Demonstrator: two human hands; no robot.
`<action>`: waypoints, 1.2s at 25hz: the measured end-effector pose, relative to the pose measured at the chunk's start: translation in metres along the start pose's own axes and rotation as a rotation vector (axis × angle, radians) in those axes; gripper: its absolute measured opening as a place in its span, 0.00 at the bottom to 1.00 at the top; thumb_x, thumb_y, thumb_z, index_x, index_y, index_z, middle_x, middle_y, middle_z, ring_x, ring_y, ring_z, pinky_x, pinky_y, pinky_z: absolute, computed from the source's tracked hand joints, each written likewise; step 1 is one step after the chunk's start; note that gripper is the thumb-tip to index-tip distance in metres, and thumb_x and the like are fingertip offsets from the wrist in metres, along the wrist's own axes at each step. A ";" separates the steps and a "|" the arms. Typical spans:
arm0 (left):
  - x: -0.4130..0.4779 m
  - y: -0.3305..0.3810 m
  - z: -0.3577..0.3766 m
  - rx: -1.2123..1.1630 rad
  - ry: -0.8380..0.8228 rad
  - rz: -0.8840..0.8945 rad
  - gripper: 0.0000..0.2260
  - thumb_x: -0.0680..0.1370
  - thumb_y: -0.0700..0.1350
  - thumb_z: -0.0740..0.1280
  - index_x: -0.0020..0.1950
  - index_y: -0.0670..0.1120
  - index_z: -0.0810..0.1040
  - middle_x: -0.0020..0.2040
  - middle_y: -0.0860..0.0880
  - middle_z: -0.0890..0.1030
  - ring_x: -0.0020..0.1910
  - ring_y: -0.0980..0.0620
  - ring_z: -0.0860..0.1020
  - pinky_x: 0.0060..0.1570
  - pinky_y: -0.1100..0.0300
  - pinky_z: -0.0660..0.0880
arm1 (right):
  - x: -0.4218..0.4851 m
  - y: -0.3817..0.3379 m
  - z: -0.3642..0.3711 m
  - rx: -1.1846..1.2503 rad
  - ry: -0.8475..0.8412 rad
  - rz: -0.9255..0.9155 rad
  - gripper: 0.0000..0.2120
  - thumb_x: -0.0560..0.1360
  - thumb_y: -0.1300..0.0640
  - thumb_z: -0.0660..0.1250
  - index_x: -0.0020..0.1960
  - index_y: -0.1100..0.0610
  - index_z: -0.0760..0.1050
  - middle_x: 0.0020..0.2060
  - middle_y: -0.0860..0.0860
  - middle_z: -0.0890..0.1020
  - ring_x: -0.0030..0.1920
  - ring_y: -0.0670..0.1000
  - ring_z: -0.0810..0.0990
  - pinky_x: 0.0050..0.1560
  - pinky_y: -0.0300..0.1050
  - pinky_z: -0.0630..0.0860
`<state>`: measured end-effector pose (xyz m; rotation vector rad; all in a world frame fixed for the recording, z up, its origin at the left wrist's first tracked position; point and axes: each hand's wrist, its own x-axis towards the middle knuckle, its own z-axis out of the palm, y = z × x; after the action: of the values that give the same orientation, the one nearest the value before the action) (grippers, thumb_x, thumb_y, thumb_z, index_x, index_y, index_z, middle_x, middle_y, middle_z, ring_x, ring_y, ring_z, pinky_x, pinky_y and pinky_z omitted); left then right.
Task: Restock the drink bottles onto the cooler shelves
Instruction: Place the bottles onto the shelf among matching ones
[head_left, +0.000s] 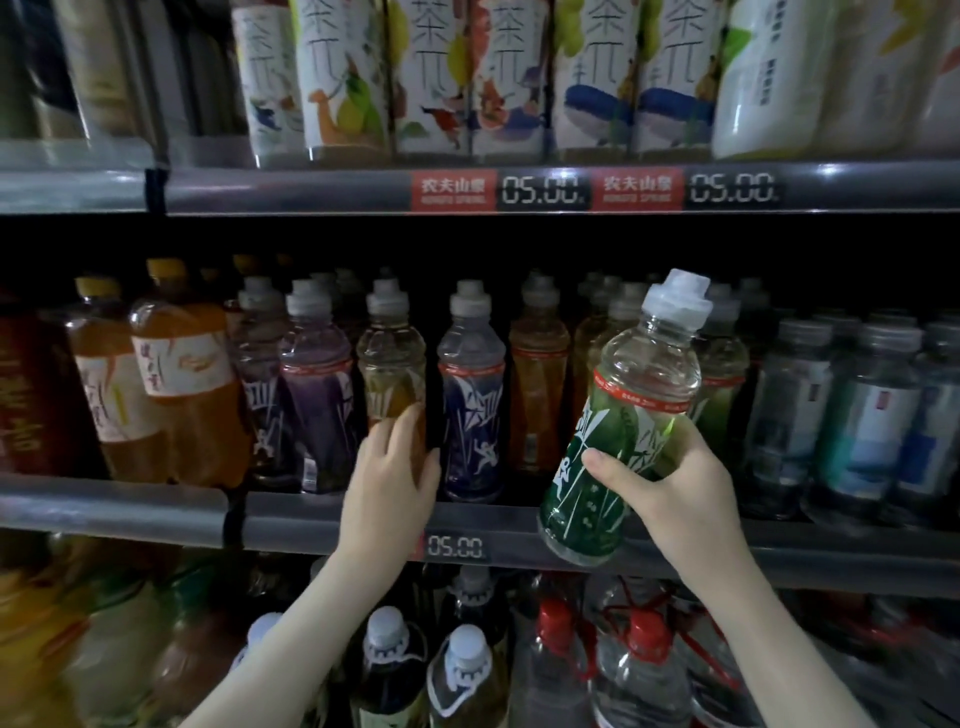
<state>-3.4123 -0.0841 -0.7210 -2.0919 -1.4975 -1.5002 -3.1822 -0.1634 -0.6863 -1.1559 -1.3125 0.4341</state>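
My right hand (670, 478) grips a green-labelled drink bottle (618, 415) with a clear cap, held tilted in front of the middle shelf rail (311, 517). My left hand (392, 467) wraps around the lower part of an amber bottle (389, 364) standing at the front of the middle shelf. That bottle sits between a purple bottle (317, 384) and a blue-labelled bottle (472, 395). An orange bottle (537, 384) stands just left of the held green one.
White tea bottles (431, 78) fill the top shelf above red price tags (545, 189). Large orange tea bottles (176, 374) stand at the left, pale blue water bottles (857, 410) at the right. Red-capped and grey-capped bottles (467, 660) crowd the bottom shelf.
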 end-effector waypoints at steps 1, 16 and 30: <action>0.001 0.006 0.000 -0.046 -0.036 -0.013 0.26 0.76 0.42 0.69 0.72 0.41 0.65 0.60 0.40 0.75 0.58 0.41 0.75 0.55 0.49 0.75 | 0.000 -0.002 0.007 -0.011 0.011 -0.008 0.19 0.65 0.53 0.78 0.53 0.48 0.75 0.44 0.40 0.84 0.45 0.38 0.81 0.45 0.34 0.75; 0.018 0.032 0.029 -0.344 -0.234 -0.318 0.34 0.76 0.50 0.68 0.75 0.44 0.55 0.68 0.44 0.70 0.61 0.43 0.74 0.52 0.56 0.72 | -0.006 -0.005 0.045 -0.059 0.262 -0.225 0.22 0.67 0.55 0.76 0.57 0.50 0.71 0.47 0.40 0.80 0.48 0.35 0.78 0.47 0.24 0.71; 0.013 0.023 0.019 -0.521 -0.113 -0.254 0.32 0.74 0.49 0.71 0.73 0.47 0.60 0.58 0.53 0.77 0.56 0.53 0.78 0.51 0.60 0.76 | 0.003 0.010 0.052 -0.055 0.193 -0.223 0.24 0.67 0.54 0.76 0.59 0.53 0.71 0.49 0.44 0.81 0.49 0.35 0.78 0.47 0.24 0.71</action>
<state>-3.3825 -0.0757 -0.7108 -2.3587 -1.5915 -2.0869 -3.2251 -0.1352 -0.7012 -1.0548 -1.2723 0.1209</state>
